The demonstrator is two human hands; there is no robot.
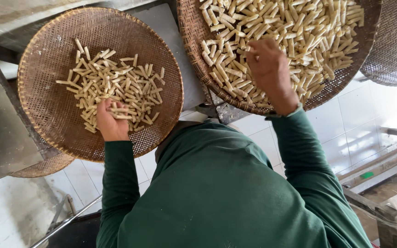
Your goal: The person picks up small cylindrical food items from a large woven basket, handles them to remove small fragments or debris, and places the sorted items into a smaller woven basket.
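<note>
- Gripping pale dough sticks (116, 87), left hand (110, 120) fingers curl over left woven tray (47, 110).
- Right hand (269, 69) fingers pinch sticks in right woven tray (194, 41).

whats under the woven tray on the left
Another woven tray peeks out beneath the left woven tray, resting on a grey surface. Most of that lower tray is covered, so anything in it cannot be seen.
</note>
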